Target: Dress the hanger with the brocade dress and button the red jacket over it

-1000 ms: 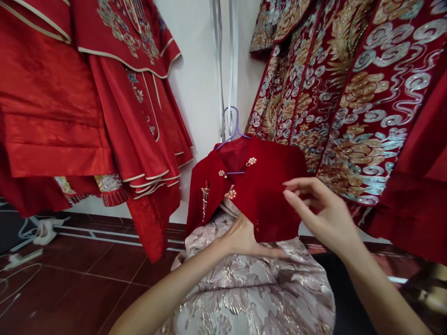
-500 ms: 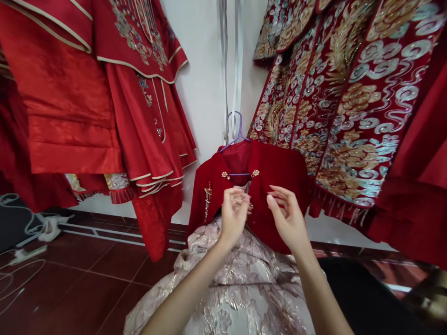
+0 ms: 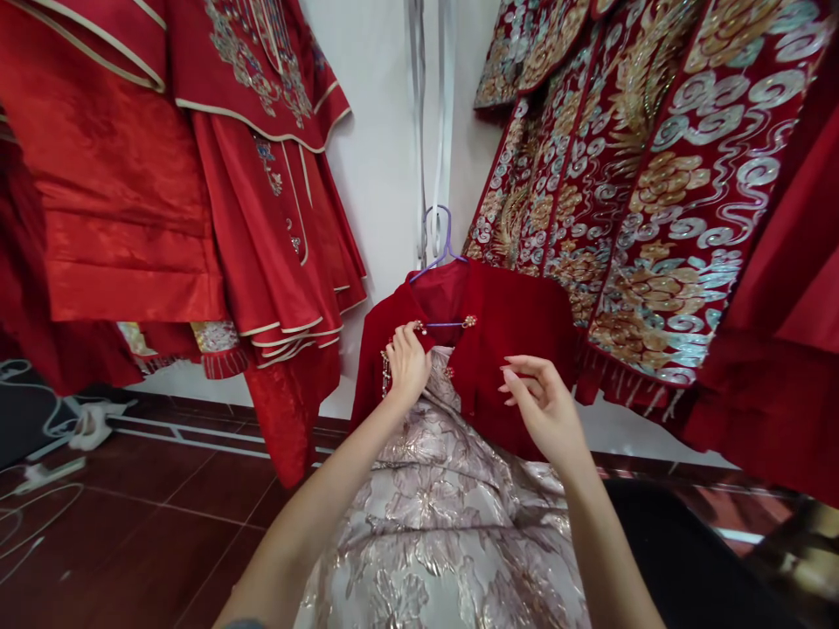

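A dark red velvet jacket (image 3: 517,349) hangs on a purple hanger (image 3: 447,253), its front parted at the middle. Flower-shaped pearl-and-gold buttons (image 3: 469,321) sit near the neckline. Underneath, a pale pink and silver brocade skirt (image 3: 426,498) spreads toward me. My left hand (image 3: 407,365) is closed on the jacket's left front edge, just below a button; its fingertips are partly hidden. A beaded tassel brooch (image 3: 386,374) shows beside it. In front of the jacket's right panel my right hand (image 3: 543,404) is held with fingers slightly curled and apart, with nothing in it.
Red garments (image 3: 262,227) hang at the left, and a heavily embroidered red and gold robe (image 3: 629,227) hangs at the right. White straps (image 3: 429,131) run down the wall. White shoes (image 3: 92,428), cables and a metal rail (image 3: 197,437) lie on the left floor. Something black (image 3: 675,550) stands at lower right.
My left hand has moved left and slightly up, from the middle opening onto the jacket's left front edge. My right hand stays in nearly the same place.
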A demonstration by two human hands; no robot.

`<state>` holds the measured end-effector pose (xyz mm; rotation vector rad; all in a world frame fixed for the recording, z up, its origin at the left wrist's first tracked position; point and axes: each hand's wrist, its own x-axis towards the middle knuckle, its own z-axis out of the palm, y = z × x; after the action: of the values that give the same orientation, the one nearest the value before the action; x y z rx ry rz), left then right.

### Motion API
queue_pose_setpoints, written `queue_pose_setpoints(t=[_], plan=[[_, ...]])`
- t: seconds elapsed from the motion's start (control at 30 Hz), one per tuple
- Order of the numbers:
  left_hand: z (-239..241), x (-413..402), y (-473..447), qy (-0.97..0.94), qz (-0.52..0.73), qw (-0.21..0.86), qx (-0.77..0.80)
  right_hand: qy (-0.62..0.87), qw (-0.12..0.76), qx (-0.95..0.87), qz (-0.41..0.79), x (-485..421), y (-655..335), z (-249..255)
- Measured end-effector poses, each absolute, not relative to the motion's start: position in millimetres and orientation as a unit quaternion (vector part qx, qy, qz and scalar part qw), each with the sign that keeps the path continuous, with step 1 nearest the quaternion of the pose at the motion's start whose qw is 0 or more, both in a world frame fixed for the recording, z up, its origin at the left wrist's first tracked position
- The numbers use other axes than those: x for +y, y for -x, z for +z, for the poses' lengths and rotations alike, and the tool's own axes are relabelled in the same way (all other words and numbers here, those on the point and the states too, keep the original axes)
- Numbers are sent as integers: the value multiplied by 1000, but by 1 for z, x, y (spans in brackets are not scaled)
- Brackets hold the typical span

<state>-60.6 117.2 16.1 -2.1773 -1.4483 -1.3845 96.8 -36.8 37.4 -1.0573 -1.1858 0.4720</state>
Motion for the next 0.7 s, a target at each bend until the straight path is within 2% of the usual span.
queue_pose_setpoints(t=[0.2, 0.33, 0.4, 0.57, 0.7], plan=[[58, 130, 45, 662, -513, -101, -537, 471, 668, -531, 222, -35, -103, 35], [74, 106, 29, 694, -590, -120, -395, 481, 662, -534, 214, -32, -102, 33], [72, 94, 23, 713, -597, -137, -341, 489, 652, -541, 206, -30, -100, 30], [49, 90, 17, 656, -654, -180, -332, 505, 623, -568, 185, -20, -99, 22], [38, 98, 17, 651, -664, -222, -294, 498, 627, -590, 104, 8, -103, 30]])
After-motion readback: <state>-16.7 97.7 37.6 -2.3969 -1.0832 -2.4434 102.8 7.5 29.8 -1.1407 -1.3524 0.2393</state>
